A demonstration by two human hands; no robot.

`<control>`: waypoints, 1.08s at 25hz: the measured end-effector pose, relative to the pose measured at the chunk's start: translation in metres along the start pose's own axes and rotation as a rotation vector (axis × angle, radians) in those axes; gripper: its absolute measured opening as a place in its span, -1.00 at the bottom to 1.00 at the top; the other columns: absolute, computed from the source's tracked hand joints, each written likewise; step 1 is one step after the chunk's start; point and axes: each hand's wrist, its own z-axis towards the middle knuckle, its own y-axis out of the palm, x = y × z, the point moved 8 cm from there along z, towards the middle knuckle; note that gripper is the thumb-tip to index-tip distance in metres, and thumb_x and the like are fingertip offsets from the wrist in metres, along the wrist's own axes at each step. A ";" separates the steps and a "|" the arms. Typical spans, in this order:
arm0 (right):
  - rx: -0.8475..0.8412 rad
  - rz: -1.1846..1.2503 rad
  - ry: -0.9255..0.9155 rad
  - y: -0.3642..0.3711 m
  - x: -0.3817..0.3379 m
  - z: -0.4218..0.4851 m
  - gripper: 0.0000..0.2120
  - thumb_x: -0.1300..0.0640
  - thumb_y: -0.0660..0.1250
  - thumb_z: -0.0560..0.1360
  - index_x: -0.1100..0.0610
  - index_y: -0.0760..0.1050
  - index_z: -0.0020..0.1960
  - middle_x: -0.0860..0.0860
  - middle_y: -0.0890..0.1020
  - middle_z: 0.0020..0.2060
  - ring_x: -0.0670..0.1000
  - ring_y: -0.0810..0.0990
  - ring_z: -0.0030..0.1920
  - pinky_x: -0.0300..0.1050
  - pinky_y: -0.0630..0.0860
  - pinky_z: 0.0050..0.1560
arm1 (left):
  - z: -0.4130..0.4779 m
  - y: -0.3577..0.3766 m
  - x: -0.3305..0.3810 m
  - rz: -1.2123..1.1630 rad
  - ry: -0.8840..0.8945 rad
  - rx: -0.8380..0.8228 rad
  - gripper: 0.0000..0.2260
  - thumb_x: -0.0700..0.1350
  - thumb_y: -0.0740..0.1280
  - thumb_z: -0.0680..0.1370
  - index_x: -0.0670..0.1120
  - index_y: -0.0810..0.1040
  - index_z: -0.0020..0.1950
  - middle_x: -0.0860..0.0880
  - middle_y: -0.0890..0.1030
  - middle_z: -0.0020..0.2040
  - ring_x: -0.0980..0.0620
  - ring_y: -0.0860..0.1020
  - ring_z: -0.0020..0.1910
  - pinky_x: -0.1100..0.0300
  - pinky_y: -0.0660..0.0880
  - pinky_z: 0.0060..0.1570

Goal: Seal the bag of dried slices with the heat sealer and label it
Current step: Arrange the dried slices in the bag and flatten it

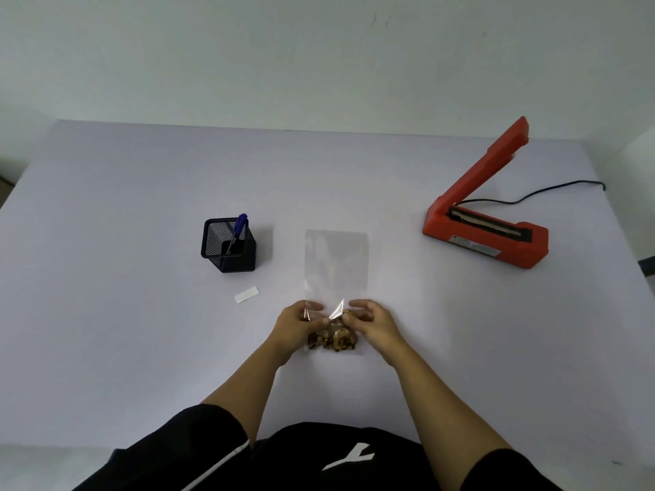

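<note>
A clear plastic bag lies flat on the table, its upper part empty. Brown dried slices are bunched at its near end. My left hand pinches the bag's film on the left. On the right, my right hand curls its fingers on the film by the slices. A red heat sealer stands at the right with its arm raised. A small white label lies left of the bag. A blue pen stands in a black mesh pen holder.
The sealer's black cord runs back toward the table's right edge. The pale table ends at a grey wall behind. My dark shirt fills the bottom of the view.
</note>
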 end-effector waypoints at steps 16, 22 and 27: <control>-0.061 0.051 0.034 0.005 -0.007 -0.004 -0.88 0.24 0.44 0.40 0.10 0.57 -0.10 -0.01 0.63 -0.15 -0.08 0.59 -0.15 -0.35 0.46 -0.27 | 0.002 -0.001 -0.002 0.061 -0.001 -0.019 -0.72 -0.25 0.47 0.32 -0.05 0.60 -0.01 -0.09 0.60 -0.18 -0.07 0.61 -0.11 0.05 0.58 0.03; -0.087 -0.050 0.065 0.001 -0.003 -0.002 -0.89 0.14 0.50 0.37 0.09 0.57 -0.20 0.00 0.66 -0.26 -0.03 0.60 -0.21 -0.19 0.47 -0.24 | 0.000 0.006 -0.001 0.171 -0.001 -0.127 -0.88 -0.13 0.43 0.46 -0.14 0.68 -0.06 -0.06 0.67 -0.12 0.01 0.60 -0.11 0.22 0.52 -0.07; -0.072 -0.056 0.024 -0.006 -0.004 -0.001 -0.93 0.16 0.51 0.35 0.06 0.63 -0.20 0.02 0.69 -0.20 -0.02 0.65 -0.10 -0.18 0.55 -0.02 | -0.001 0.000 0.005 0.227 0.008 -0.121 -0.87 -0.12 0.45 0.45 -0.12 0.70 -0.05 -0.04 0.68 -0.21 0.07 0.60 -0.24 0.32 0.51 -0.24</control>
